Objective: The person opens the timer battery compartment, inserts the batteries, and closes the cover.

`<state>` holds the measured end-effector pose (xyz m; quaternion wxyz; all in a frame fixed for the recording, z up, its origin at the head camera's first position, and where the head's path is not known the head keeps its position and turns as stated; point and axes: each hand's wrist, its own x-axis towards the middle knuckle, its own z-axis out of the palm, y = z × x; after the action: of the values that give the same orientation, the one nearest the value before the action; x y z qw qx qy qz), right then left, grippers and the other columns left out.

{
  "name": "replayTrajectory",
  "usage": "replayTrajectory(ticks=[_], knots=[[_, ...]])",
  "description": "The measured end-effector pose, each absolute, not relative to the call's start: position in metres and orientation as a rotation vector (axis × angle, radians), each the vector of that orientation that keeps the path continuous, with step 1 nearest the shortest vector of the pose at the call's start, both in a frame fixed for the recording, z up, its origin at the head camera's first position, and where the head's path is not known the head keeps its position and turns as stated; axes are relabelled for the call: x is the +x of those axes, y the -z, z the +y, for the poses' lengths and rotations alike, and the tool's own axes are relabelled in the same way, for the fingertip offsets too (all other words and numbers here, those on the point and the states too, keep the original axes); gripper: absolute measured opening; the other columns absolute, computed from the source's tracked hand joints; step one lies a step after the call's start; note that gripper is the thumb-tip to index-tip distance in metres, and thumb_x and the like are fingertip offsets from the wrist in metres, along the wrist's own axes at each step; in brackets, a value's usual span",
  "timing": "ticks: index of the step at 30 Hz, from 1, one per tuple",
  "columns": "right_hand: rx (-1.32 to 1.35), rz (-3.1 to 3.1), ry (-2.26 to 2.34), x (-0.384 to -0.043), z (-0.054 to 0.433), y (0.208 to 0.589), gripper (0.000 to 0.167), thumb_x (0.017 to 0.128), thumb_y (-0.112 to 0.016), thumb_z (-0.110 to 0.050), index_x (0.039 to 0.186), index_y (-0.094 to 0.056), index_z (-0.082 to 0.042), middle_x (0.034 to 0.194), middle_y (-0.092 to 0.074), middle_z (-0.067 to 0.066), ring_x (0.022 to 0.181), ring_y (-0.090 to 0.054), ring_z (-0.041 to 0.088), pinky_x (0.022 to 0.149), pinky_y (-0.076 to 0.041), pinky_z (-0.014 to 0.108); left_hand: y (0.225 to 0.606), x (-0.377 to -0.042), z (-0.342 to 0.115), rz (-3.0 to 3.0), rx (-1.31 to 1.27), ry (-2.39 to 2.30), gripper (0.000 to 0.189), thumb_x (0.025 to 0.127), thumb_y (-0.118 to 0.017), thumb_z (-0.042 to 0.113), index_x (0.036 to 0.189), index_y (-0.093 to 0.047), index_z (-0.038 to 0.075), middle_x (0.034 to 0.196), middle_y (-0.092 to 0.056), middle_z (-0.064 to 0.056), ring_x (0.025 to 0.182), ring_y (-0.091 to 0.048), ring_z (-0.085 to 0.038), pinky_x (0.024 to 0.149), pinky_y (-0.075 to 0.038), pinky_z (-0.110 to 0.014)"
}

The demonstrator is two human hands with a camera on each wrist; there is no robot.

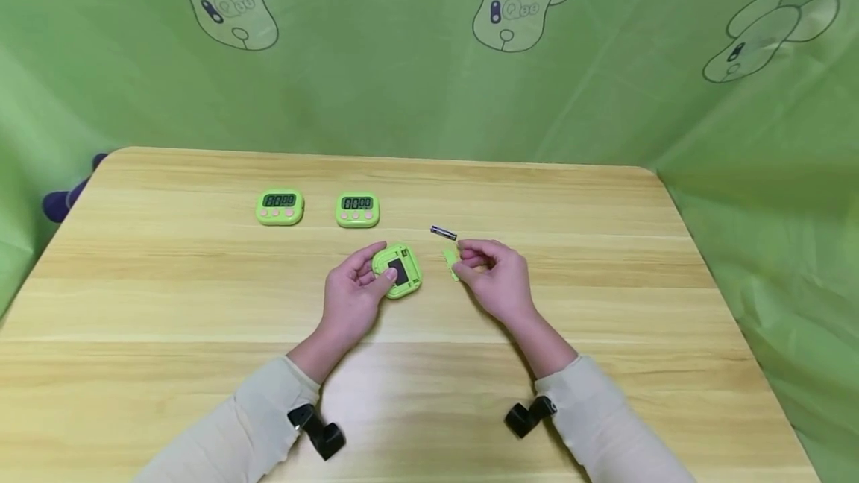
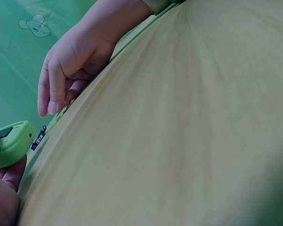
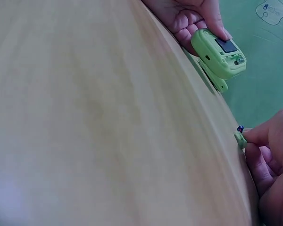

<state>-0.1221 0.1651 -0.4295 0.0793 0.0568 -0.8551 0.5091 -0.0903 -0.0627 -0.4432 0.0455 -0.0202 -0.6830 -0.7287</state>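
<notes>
My left hand point(image 1: 350, 291) grips a green digital timer point(image 1: 411, 283), back side up, with its thumb on the dark square there. An uncovered battery compartment shows on that back, and no battery is visible in it. Between the thumb and a finger of my right hand point(image 1: 498, 280) is a small green battery cover point(image 1: 450, 259), pinched at or just above the tabletop; the right wrist view shows this cover point(image 3: 240, 140) at the fingertips. Just beyond that hand a dark AAA-size battery point(image 1: 443, 232) lies on the table.
Two more green timers, one at left point(image 1: 279, 207) and one nearer the middle point(image 1: 358, 210), lie face up on the wooden table point(image 1: 416, 401), displays showing zeros. Green printed curtain point(image 1: 389, 80) hangs behind and beside the table. Black camera mounts sit on both wrists.
</notes>
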Motion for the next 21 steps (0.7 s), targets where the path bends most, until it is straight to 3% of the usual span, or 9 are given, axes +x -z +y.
replayTrajectory(ticks=[12, 21], knots=[[0.044, -2.598, -1.38, -0.151, 0.159, 0.434, 0.023, 0.083, -0.082, -0.012, 0.104, -0.076, -0.005, 0.094, -0.068, 0.006, 0.069, -0.058, 0.019, 0.061, -0.048, 0.026, 0.444, -0.09, -0.063, -2.078, -0.063, 2.247, 0.044, 0.088, -0.071, -0.008, 0.13, -0.06, -0.007, 0.106, -0.071, -0.021, 0.09, -0.069, -0.024, 0.076, -0.058, -0.029], [0.031, -2.766, -1.122, -0.159, 0.154, 0.43, 0.011, 0.088, -0.078, -0.022, 0.094, -0.078, -0.013, 0.095, -0.066, 0.003, 0.08, -0.056, 0.021, 0.07, -0.045, 0.037, 0.443, -0.091, -0.063, -2.074, -0.068, 2.245, 0.043, 0.088, -0.071, -0.007, 0.13, -0.06, -0.007, 0.106, -0.071, -0.02, 0.088, -0.069, -0.024, 0.075, -0.058, -0.028]])
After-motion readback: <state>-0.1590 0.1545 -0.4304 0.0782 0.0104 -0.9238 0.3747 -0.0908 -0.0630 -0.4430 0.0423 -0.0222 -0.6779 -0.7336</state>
